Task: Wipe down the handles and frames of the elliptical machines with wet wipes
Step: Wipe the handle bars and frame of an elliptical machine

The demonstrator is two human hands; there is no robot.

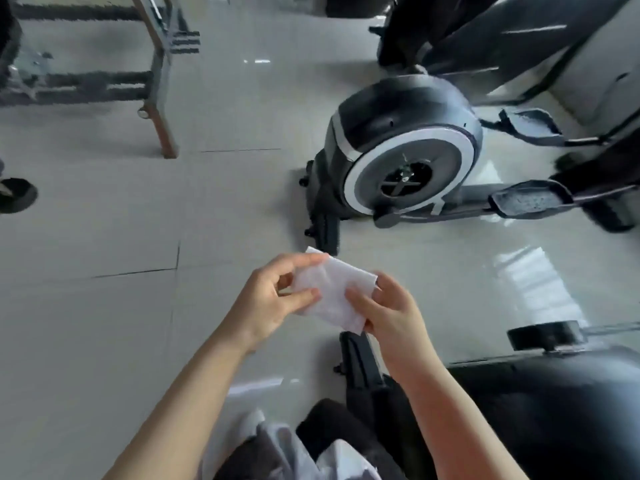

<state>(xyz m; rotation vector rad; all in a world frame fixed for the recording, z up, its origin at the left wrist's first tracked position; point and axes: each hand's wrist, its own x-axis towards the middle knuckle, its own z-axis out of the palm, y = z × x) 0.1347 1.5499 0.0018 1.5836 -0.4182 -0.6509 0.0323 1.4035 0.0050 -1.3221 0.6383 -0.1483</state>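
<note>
The fingers (304, 295) of the left hand (273, 299) pinch the left side of a white wet wipe (332, 292), thumb on the near face and fingertips curled over the far top corner. The fingers (360, 299) of the right hand (391, 313) grip the wipe's right side and lower corner in the same way. The wipe is held in the air between both hands, partly folded and slightly crumpled, above the floor (104, 220) and touching nothing else. Both forearms are bare and reach in from the bottom edge of the view.

Just beyond the hands stands an elliptical machine (405, 157): a round black flywheel housing with a white and grey ring, resting on a black base bar. A dark foot pedal (530, 200) extends to its right, with a second pedal (526, 123) behind it. Part of another dark machine (554, 403) fills the lower right corner, and its black base bar lies just beneath the right hand. The floor is pale grey glossy tile with window reflections on the right. In the upper left corner stands a blurred metal frame (156, 64) with angled legs.
</note>
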